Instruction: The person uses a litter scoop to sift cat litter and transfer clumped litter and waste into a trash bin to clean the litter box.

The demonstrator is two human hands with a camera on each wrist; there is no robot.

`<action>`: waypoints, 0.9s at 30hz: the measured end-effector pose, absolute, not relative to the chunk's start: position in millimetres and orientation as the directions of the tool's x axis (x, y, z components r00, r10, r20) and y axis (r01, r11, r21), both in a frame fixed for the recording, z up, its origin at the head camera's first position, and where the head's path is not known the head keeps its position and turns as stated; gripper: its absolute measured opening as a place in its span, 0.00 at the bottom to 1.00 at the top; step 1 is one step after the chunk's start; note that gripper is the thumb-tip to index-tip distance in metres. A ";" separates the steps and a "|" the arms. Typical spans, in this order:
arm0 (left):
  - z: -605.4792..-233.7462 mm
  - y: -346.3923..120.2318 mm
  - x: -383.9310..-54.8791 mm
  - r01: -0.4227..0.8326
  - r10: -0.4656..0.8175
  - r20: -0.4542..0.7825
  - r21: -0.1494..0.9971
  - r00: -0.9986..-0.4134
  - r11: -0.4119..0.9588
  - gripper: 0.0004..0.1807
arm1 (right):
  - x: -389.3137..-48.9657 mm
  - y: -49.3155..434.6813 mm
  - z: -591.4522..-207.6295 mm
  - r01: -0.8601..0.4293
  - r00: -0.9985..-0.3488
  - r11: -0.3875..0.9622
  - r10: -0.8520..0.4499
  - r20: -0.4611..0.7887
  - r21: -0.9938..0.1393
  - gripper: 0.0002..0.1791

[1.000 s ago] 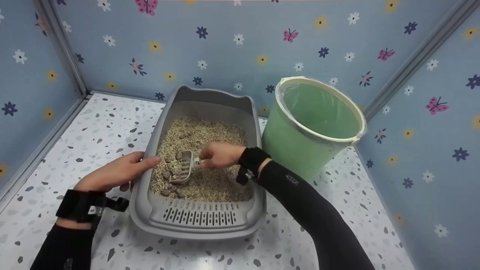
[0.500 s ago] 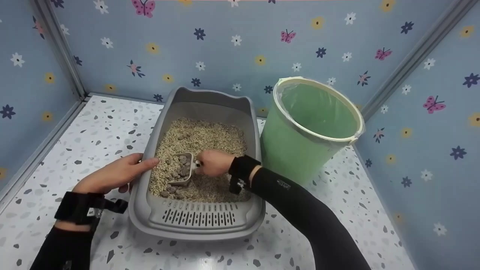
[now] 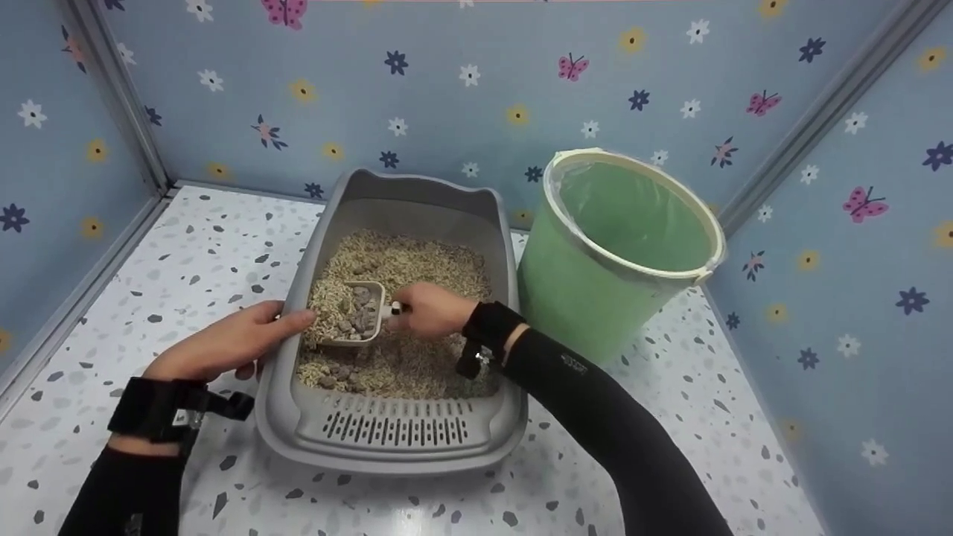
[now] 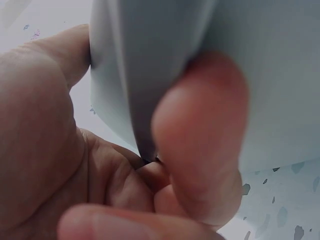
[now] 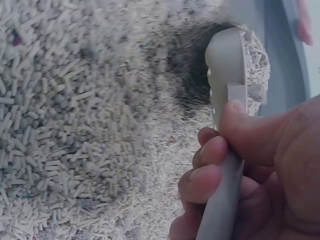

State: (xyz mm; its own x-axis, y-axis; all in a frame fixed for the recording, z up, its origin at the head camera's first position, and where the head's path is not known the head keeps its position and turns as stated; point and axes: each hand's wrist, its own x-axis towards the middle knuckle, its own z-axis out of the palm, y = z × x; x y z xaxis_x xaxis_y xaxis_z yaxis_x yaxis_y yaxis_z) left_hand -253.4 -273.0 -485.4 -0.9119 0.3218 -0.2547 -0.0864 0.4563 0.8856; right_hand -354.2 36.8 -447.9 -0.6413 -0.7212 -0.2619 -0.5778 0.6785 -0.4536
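Note:
A grey litter box [image 3: 391, 459] holds tan pellet litter [image 3: 428, 260] with darker clumps at its left side. My right hand [image 3: 433, 309] grips the handle of a pale slotted litter scoop [image 3: 378, 320]. Clumps and loose pellets lie heaped in the scoop, which is over the left part of the litter. In the right wrist view, the thumb and curled fingers wrap the scoop handle [image 5: 220, 200]. My left hand [image 3: 231, 339] holds the box's left rim, thumb on top. From the left wrist view, fingers [image 4: 205, 125] curl round the edge of the box wall [image 4: 155, 55].
A green bin [image 3: 581, 298] with a clear liner stands close to the right of the box. Patterned blue wall panels [image 3: 447, 97] enclose the back and sides. The floor [image 3: 201, 253] is white with grey flecks.
The right hand has shifted the scoop through the litter and slightly away from me. More clumps and pellets now sit in it. My left hand stays on the rim.

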 end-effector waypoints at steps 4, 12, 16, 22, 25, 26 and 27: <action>-486.2 -272.6 -253.7 -0.086 0.325 -0.257 0.884 -0.910 0.460 0.36 | -355.5 47.1 -441.0 -0.549 -0.669 0.679 -0.706 -0.232 -0.487 0.13; -485.9 -274.9 -252.3 -0.090 0.324 -0.259 0.887 -0.910 0.454 0.35 | -351.5 70.9 -421.8 -0.493 -0.734 0.701 -0.654 -0.186 -0.516 0.16; -485.1 -275.7 -252.0 -0.090 0.317 -0.257 0.884 -0.913 0.458 0.34 | -343.7 80.6 -411.4 -0.495 -0.761 0.699 -0.635 -0.130 -0.516 0.17; -485.5 -274.8 -252.9 -0.092 0.320 -0.255 0.890 -0.912 0.447 0.34 | -329.5 96.5 -399.1 -0.506 -0.786 0.679 -0.617 -0.040 -0.532 0.13; -485.7 -274.4 -252.7 -0.090 0.320 -0.257 0.887 -0.912 0.454 0.33 | -320.8 106.0 -394.4 -0.493 -0.802 0.682 -0.597 -0.021 -0.540 0.13; -485.7 -274.2 -252.6 -0.089 0.318 -0.257 0.884 -0.913 0.458 0.33 | -317.7 109.3 -393.4 -0.488 -0.807 0.682 -0.591 -0.017 -0.545 0.13; -485.6 -273.8 -252.4 -0.092 0.316 -0.260 0.883 -0.913 0.461 0.33 | -314.5 112.7 -392.6 -0.483 -0.812 0.685 -0.583 -0.014 -0.546 0.13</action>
